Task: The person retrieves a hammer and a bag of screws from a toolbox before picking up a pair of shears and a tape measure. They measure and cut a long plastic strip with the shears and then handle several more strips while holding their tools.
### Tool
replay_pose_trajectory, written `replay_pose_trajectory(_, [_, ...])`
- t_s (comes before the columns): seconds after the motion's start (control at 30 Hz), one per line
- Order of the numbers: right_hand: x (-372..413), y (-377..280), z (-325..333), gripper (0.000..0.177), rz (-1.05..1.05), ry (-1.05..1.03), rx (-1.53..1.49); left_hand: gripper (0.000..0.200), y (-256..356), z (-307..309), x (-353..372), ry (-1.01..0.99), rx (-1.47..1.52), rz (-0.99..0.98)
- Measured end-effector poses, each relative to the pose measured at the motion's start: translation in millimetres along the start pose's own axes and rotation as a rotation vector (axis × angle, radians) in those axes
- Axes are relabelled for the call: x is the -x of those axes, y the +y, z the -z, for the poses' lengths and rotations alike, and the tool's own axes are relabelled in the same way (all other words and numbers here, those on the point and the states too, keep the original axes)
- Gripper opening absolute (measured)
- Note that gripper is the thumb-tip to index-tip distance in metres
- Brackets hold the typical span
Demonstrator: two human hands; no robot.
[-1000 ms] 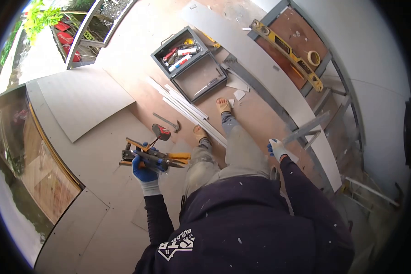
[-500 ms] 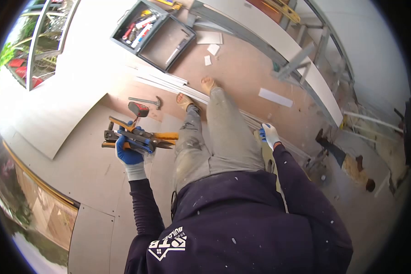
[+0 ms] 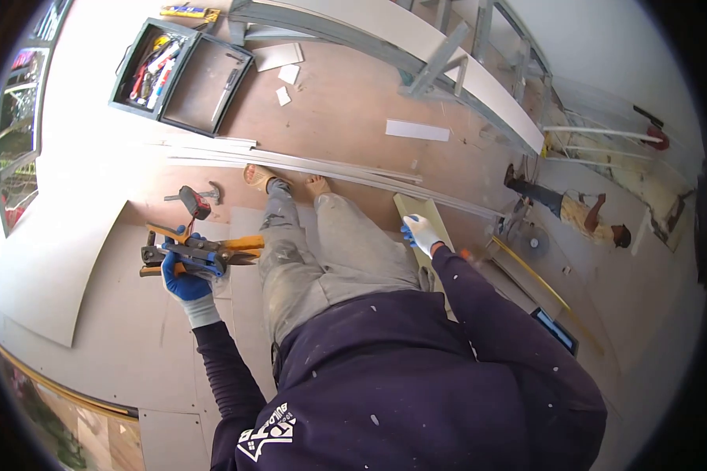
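My left hand (image 3: 185, 284), in a blue and white work glove, is closed around a bunch of hand tools. Among them are tin snips (image 3: 239, 250) with orange handles and dark blades, plus other blue, grey and orange-handled tools (image 3: 182, 251) that overlap too much to separate. A red and black tape measure (image 3: 194, 202) shows just above the bunch, but whether my fingers hold it is hidden. My gloved right hand (image 3: 422, 232) hangs beside my thigh over a pale channel-shaped strip (image 3: 428, 210). Its fingers are loosely bent and apart, with nothing visible in them.
On the floor are a claw hammer (image 3: 213, 193), long white strips (image 3: 306, 166) crossing near my feet, and an unfolded toolbox (image 3: 165, 118). A grey trestle (image 3: 448, 67) stands ahead. Rightward are a fan (image 3: 533, 242), a tablet-like screen (image 3: 555, 330) and another person (image 3: 585, 213).
My view has shifted rightward, bringing the other person and the fan further in. My feet have changed position. The left hand keeps the tools; the right hand now appears over the pale strip.
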State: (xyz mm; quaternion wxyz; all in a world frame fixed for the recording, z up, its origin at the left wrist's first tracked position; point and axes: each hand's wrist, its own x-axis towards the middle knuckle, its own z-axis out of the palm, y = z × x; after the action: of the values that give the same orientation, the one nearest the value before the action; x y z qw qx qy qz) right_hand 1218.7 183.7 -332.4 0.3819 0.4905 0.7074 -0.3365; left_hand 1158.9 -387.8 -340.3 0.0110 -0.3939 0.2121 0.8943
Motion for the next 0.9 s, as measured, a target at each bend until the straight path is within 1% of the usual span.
replay_pose_trajectory(0.13, [2,18,-10,0.032,-0.029,0.001,0.036,0.057,-6,-18,-2,-0.052,-0.021,0.076])
replay_pose_trajectory(0.17, [4,21,-14,0.032,-0.036,0.010,0.031,0.057,-6,-24,-1,-0.027,0.000,0.088])
replay_pose_trajectory(0.27, [1,20,-15,0.031,-0.059,0.025,0.003,0.056,-14,-31,-10,-0.039,0.000,0.145])
replay_pose_trajectory(0.37, [-20,19,-21,0.030,-0.085,0.011,-0.007,0.055,-26,-42,-26,-0.058,-0.099,0.124])
replay_pose_trajectory(0.47, [-44,19,-28,0.030,-0.092,-0.036,-0.002,0.055,-44,-47,-39,-0.107,-0.145,0.157])
replay_pose_trajectory(0.6, [-90,11,-53,0.032,-0.100,-0.096,0.036,0.055,-77,-46,-53,-0.072,-0.189,0.140])
replay_pose_trajectory(0.63, [-110,13,-65,0.032,-0.077,-0.105,0.094,0.055,-89,-45,-57,-0.049,-0.194,0.115])
replay_pose_trajectory(0.73, [-180,33,-108,0.030,0.218,-0.050,0.367,0.055,-120,-36,-70,0.021,-0.205,0.077])
replay_pose_trajectory(0.83, [-218,12,-144,0.030,0.349,-0.071,0.399,0.053,-150,-22,-81,0.049,-0.177,0.084])
replay_pose_trajectory(0.9, [-243,0,-166,0.030,0.334,-0.125,0.458,0.053,-170,-9,-85,0.042,-0.159,0.078])
